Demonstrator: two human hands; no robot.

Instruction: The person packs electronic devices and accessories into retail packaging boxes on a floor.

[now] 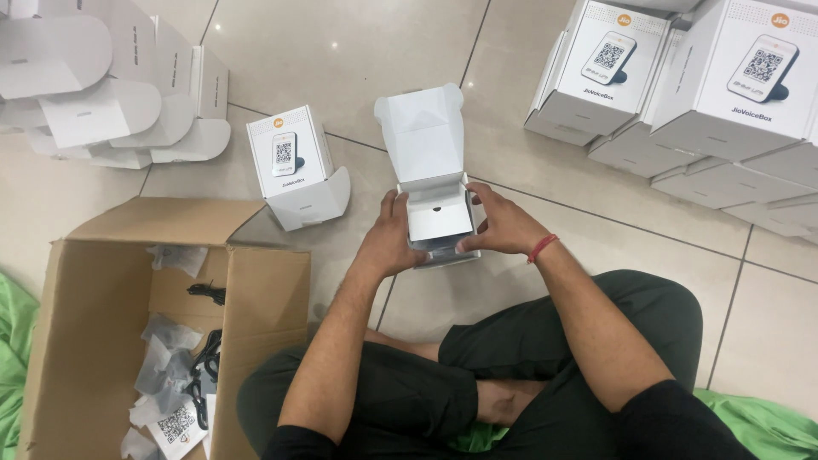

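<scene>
While lid stands open, white box (436,217) between both hands, fingers (394,213) clamped on its sides.

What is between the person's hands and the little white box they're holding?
Nothing visible. The left hand and right hand already touch the open white box, one on each side, with its lid flap standing up behind. The nearest other thing, a closed printed box, stands apart to the left on the tiled floor.
</scene>
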